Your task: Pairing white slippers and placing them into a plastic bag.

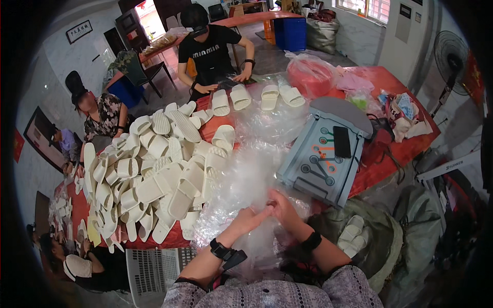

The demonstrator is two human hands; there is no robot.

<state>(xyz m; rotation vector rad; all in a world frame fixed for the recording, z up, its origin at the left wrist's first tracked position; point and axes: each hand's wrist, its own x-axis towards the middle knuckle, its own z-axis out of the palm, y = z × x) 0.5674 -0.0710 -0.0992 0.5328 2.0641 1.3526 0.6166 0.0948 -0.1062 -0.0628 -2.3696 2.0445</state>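
My left hand point(250, 219) and my right hand point(283, 209) meet over the near edge of the red table point(394, 77). Fingers of both are pinched together on a clear plastic bag point(256, 241), thin and crumpled, that hangs toward my lap. More clear plastic bags point(241, 169) lie spread on the table just beyond. To the left is a big heap of cream slippers point(154, 177). Two pairs of slippers point(280, 96) stand on the plastic at the far side. My fingertips partly hide the bag's edge.
A grey plastic case point(303, 138) with a black phone point(342, 142) on it stands to my right. Below it, an open sack point(380, 226) holds slippers. A white crate point(149, 269) is at lower left. Across the table a person in black point(213, 51) handles dark plastic; others sit left.
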